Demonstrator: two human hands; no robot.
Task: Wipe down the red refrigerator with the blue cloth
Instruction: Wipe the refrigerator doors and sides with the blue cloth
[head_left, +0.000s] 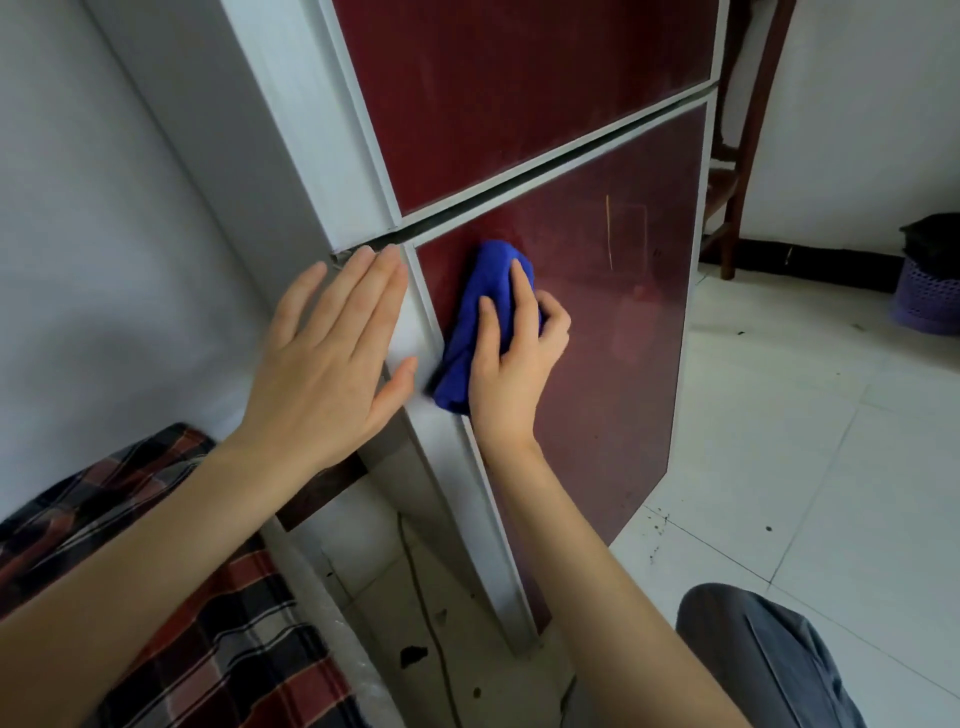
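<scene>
Two bare hands meet a tall refrigerator of glossy dark-red door panels and white trim. The right hand, fingers curled round a bunched blue cloth, presses it to the lower door's upper-left corner. The left hand lies flat on the white side edge just beside it, fingers straight and close together. A purple plastic lattice basket stands on the white tiled floor.

My left forearm and right forearm reach forward, both bare. My left hand lies flat, fingers straight and close together, thumb spread toward the right. My right hand grips the blue cloth, index finger stretched along it, the other fingers curled round it.
</scene>
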